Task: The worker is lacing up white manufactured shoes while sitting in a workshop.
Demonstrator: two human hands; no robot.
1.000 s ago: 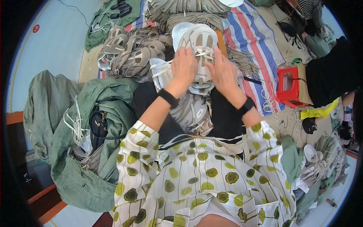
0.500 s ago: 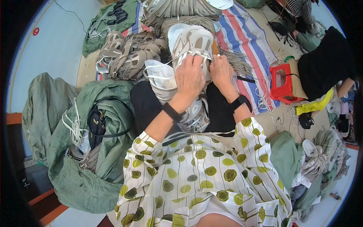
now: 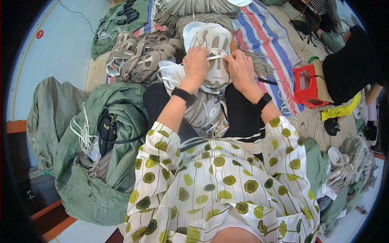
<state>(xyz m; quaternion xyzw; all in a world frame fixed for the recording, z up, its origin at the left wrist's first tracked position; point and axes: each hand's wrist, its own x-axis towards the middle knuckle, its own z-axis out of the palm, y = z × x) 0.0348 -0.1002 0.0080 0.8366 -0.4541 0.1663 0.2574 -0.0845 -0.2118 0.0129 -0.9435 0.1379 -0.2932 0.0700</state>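
Note:
A pale beige-and-white shoe upper (image 3: pixel 218 75) lies in front of me at knee height, its tongue and toe part facing up. A white shoelace (image 3: pixel 218 54) crosses its middle, stretched between my hands. At its left end my left hand (image 3: pixel 196 65) is closed on the lace, fingers bent. My right hand (image 3: pixel 242 69) pinches the lace at the right side of the upper. Just left, partly behind my left hand, sits another upper with a white lining (image 3: pixel 169 72). More grey-beige uppers (image 3: pixel 206 111) rest between my black-clad thighs, with loose laces across my lap.
Stacked brown-beige uppers (image 3: pixel 148 60) lie to the far left, and bundled laces (image 3: pixel 202 22) lie ahead on a striped sheet (image 3: pixel 269 44). A green sack (image 3: pixel 93 190) with a black bag (image 3: pixel 107 131) stands left. On the right are a red stool (image 3: pixel 304 87) and another person's dark clothing (image 3: pixel 348 67).
My hands have moved apart, the left one shifting left off the upper's middle. The lace now shows pulled across between them. The whole view has shifted slightly.

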